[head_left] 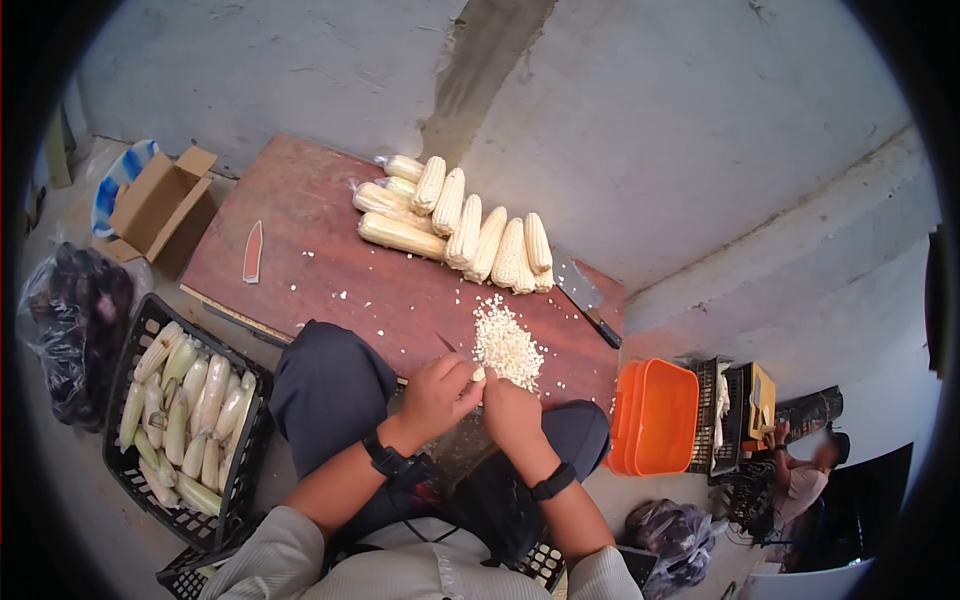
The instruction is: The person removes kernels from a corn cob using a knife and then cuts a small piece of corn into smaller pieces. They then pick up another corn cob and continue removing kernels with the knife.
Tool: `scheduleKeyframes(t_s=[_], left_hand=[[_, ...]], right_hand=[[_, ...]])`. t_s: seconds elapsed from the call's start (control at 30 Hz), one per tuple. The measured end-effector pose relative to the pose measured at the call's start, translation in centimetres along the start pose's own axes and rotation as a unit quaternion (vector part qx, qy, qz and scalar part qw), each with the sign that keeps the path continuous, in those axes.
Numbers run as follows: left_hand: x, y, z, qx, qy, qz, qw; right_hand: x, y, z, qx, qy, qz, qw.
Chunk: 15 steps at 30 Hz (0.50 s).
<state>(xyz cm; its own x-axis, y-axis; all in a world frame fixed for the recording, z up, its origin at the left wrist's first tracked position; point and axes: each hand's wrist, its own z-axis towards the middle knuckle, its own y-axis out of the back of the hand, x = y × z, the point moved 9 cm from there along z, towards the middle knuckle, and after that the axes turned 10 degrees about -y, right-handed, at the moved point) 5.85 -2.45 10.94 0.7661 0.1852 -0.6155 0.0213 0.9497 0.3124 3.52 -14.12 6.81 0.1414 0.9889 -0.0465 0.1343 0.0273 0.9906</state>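
Note:
My left hand (438, 398) is closed, its fingers curled by a small pale piece of corn (478, 375). My right hand (512, 412) meets it there, fingers closed on the same piece; most of it is hidden. A thin dark pointed blade (447, 343) shows just above my left knuckles; its handle cannot be seen. Beyond my hands, a heap of loose white kernels (505, 342) lies on the reddish table (330, 230). Husked corn cobs (464, 232) are stacked at the table's back, several in plastic wrap.
A cleaver (585, 298) lies beside the cobs. An orange-red knife-shaped item (253, 252) rests at the table's left. A black crate (133, 440) of corn stands left, near a cardboard box (165, 210). Orange tubs (665, 415) stand right; another person (800, 485) sits beyond.

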Motion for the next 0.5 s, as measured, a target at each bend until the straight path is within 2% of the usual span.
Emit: scheduleKeyframes(t_s=[0.03,0.13,0.23,0.27,0.3,0.43,0.5], left_hand=[[0.1,0.1,-0.1,-0.011,0.004,-0.007,1.0],[2.4,1.0,-0.3,-0.043,0.068,-0.001,0.997],[4.3,1.3,-0.5,-0.05,0.137,-0.018,0.989],[4.3,1.4,-0.4,-0.053,0.133,-0.015,0.99],[4.3,1.4,-0.3,-0.053,0.128,-0.012,0.99],[3.6,1.6,-0.6,-0.083,0.116,-0.011,0.99],[3.2,1.6,-0.8,-0.077,0.105,0.005,0.991]], right_hand=[[-0.6,-2.5,0.6,0.035,0.001,0.014,0.999],[-2.8,-6.5,0.2,0.089,-0.101,0.139,0.981],[-4.1,-5.5,-0.5,0.015,-0.152,0.237,0.959],[-4.6,-4.9,-0.8,-0.013,-0.168,0.271,0.948],[-4.5,-3.3,-1.0,-0.063,-0.149,0.285,0.945],[-2.9,2.9,-2.6,-0.158,-0.089,0.299,0.937],[-1.3,4.0,-3.4,-0.16,-0.044,0.273,0.948]])
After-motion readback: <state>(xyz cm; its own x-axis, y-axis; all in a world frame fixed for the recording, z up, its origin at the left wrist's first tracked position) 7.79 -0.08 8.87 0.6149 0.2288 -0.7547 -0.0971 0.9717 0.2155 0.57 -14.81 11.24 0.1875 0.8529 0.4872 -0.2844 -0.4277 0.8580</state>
